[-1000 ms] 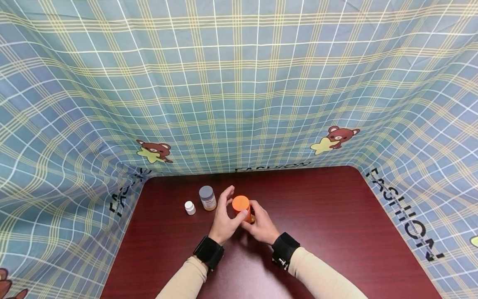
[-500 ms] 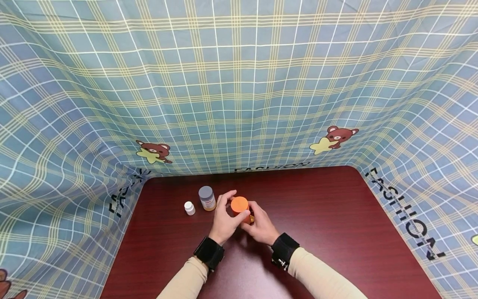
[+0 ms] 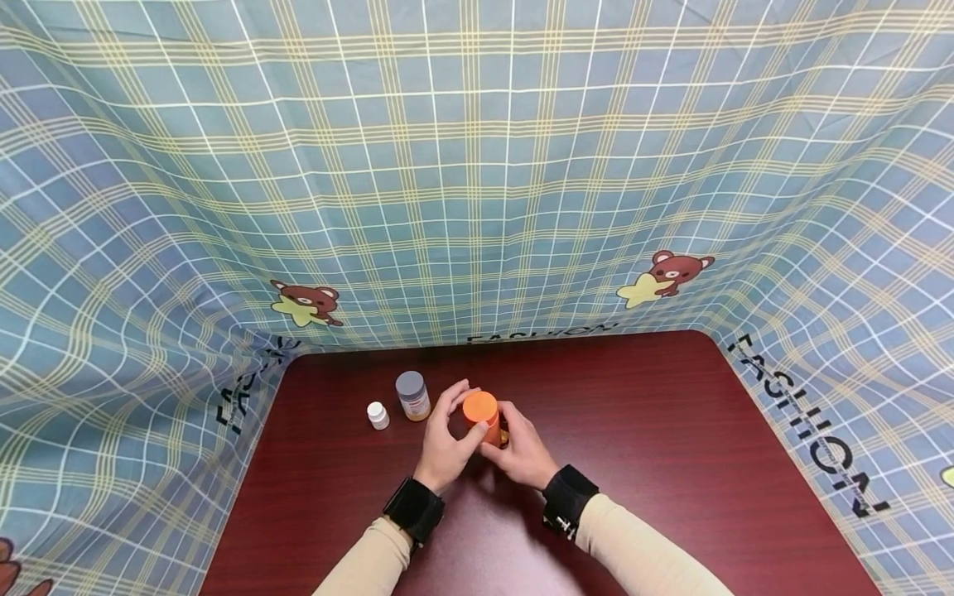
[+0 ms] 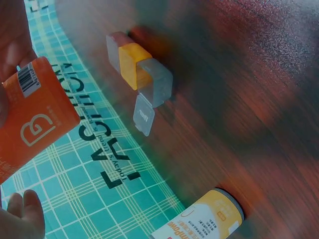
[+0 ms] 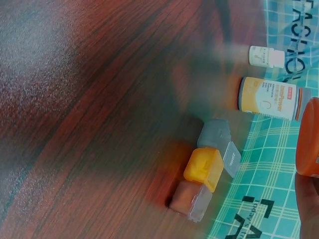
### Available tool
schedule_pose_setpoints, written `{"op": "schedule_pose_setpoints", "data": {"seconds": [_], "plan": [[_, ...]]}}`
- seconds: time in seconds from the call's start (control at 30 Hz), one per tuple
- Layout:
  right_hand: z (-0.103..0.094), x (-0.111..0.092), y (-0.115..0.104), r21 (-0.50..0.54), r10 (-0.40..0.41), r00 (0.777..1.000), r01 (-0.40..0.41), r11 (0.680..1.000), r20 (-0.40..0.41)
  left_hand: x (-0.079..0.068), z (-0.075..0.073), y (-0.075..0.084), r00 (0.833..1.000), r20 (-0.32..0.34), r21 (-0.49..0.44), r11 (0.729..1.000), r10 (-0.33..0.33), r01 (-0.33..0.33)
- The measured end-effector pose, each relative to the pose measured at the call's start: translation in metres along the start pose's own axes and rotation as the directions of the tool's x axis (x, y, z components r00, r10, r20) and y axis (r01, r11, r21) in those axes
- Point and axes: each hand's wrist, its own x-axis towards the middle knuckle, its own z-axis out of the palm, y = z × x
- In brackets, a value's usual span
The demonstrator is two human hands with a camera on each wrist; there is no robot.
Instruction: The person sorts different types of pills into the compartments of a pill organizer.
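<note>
An orange supplement bottle (image 3: 481, 410) stands upright between both hands. My right hand (image 3: 526, 452) grips its side. My left hand (image 3: 445, 447) curves round the top: the thumb lies on the near edge of the lid and the fingertips reach its far edge. In the left wrist view the orange bottle (image 4: 37, 117) shows its logo and barcode; its lid is out of that view. Under the hands on the table lies a small pill box (image 4: 133, 62) with grey, yellow and reddish compartments. The grey compartment's flap (image 4: 143, 115) hangs open. The head view shows just a bit of yellow.
Left of the hands stand a grey-lidded bottle (image 3: 413, 397) with a yellow and white label and a small white bottle (image 3: 378, 415). The dark red tabletop (image 3: 641, 414) is enclosed by a plaid cloth (image 3: 477, 207) at the back and sides.
The left hand's fingers have come in from standing off the lid to its far edge, and its thumb has shifted slightly left. The right hand keeps its grip on the bottle.
</note>
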Motion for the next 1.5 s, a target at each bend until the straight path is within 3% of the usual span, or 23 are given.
{"op": "schedule_pose_setpoints", "data": {"seconds": [0.13,0.27,0.37,0.57,0.7,1.13,1.23,1.4,1.5], "plan": [[0.0022,0.0002,0.0010,0.001,-0.015,1.000,0.015,1.000,-0.011,-0.0003,0.0013,0.0005,0.997,-0.071,0.056,0.998,-0.019,0.023],[0.0040,0.0012,0.0007,0.010,-0.021,1.000,0.021,1.000,-0.004,0.0006,0.0026,0.0011,0.994,-0.100,0.103,0.994,-0.032,0.043],[0.0050,0.0019,0.0000,0.013,-0.024,1.000,0.023,1.000,0.002,0.0007,0.0020,0.0018,0.996,-0.085,0.107,0.993,-0.039,0.048],[0.0052,0.0020,-0.0012,0.012,-0.013,1.000,0.013,1.000,0.006,0.0005,-0.0023,0.0018,1.000,0.008,-0.011,1.000,0.020,-0.020],[0.0043,0.0016,-0.0017,0.017,0.006,1.000,-0.006,1.000,0.012,0.0007,-0.0032,0.0024,0.999,0.025,-0.039,0.999,0.024,-0.023],[0.0049,0.0012,-0.0007,0.023,-0.013,1.000,0.013,1.000,0.008,-0.0009,0.0033,0.0025,0.992,-0.114,0.097,0.994,-0.045,0.056],[0.0050,0.0009,-0.0005,0.013,-0.018,1.000,0.018,1.000,0.006,-0.0025,0.0027,0.0016,0.996,-0.083,0.078,0.996,-0.041,0.048],[0.0044,-0.0002,-0.0014,0.023,-0.011,1.000,0.011,1.000,0.000,-0.0024,-0.0007,0.0001,1.000,0.000,-0.038,0.999,-0.021,0.021],[0.0034,-0.0001,-0.0020,0.037,-0.005,1.000,0.005,0.999,0.003,-0.0016,-0.0015,0.0009,1.000,0.001,-0.046,0.999,-0.012,0.012]]}}
